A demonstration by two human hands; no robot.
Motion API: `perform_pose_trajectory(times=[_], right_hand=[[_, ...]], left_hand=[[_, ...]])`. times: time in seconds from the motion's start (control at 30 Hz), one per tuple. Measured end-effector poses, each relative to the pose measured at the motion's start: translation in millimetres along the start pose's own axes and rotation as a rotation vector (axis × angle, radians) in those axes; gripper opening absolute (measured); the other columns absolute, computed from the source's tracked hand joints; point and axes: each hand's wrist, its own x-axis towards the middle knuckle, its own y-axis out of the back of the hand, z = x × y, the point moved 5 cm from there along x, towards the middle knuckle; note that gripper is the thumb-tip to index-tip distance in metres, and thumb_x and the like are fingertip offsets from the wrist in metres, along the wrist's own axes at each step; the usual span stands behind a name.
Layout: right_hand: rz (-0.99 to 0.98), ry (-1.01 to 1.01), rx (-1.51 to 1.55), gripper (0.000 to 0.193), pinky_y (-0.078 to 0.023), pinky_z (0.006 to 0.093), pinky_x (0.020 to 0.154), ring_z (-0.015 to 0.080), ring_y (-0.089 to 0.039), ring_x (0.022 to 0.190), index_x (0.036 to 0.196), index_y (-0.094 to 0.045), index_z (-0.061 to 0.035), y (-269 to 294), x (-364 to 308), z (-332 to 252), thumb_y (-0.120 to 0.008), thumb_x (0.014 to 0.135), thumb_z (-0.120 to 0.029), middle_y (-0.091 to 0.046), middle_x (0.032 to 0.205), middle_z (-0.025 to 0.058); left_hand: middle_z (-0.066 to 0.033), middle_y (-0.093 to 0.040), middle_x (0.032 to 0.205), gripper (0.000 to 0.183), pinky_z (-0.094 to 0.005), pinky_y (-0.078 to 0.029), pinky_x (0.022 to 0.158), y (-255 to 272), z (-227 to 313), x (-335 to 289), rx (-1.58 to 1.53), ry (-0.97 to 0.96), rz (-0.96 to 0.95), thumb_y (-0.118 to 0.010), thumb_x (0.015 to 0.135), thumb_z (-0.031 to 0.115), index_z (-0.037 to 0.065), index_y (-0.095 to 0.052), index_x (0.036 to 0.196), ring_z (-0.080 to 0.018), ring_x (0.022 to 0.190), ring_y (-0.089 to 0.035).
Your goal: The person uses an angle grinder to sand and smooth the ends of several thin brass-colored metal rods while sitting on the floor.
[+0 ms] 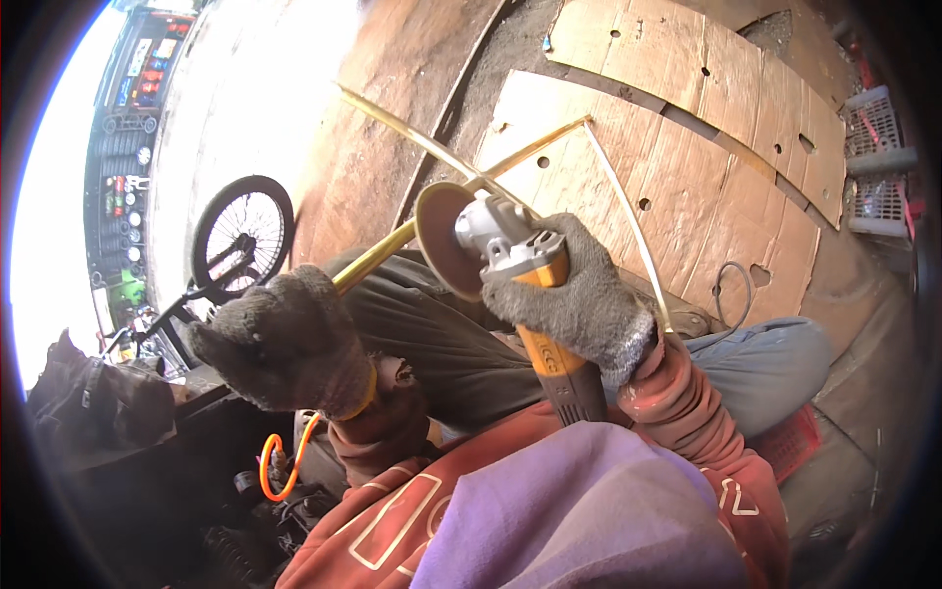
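Grinding step: our right hand [574, 294] grips the grinder [510, 265], left hand [285, 339] clamps the brass rod [378, 257]; next, steady disc contact.

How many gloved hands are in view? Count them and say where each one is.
2. The left hand, in a grey knit glove, grips the gold-coloured metal bar at lower left. The right hand, gloved alike, holds the angle grinder at centre. None seem hidden.

grey knit gloves, rust-red sleeves, purple front
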Motion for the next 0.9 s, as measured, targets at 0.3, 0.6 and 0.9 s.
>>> perform_pose_trajectory(times=[0.3,0.6,0.9], right_hand=[[-0.101,-0.016,-0.124,0.065,-0.058,0.0327,0.086,0.0159,-0.067,0.102,0.126,-0.05,0.0009,-14.0,-4.1,-4.4,-0.089,0.078,-0.019,-0.067,0.111,0.0124],[-0.166,-0.018,-0.098,0.065,-0.058,0.0334,0.086,0.017,-0.067,0.099,0.13,-0.048,-0.0011,-27.8,3.4,-23.5,-0.088,0.079,-0.011,-0.068,0.108,0.0102],[-0.029,-0.019,-0.372,0.053,-0.055,0.0252,0.065,0.0095,-0.064,0.078,0.116,-0.057,0.0008,34.4,21.0,-88.5,-0.088,0.081,-0.025,-0.067,0.098,0.0079]], left_hand=[[0.0033,-0.037,0.051,0.054,-0.0326,-0.031,0.05,33.0,-3.8,-23.3,-0.13,0.024,0.087,-0.039,0.109,0.046,0.013,-0.057,0.07,-0.0116,0.042,-0.03],[0.002,-0.044,0.06,0.051,-0.0365,-0.032,0.059,69.5,-6.6,-52.7,-0.25,-0.031,0.295,-0.039,0.109,0.044,0.012,-0.056,0.072,-0.014,0.049,-0.034],[-0.0067,-0.048,0.06,0.051,-0.0335,-0.037,0.042,22.1,-12.9,36.7,-0.333,-0.021,-0.1,-0.025,0.113,0.037,0.004,-0.053,0.086,-0.0189,0.047,-0.04]])
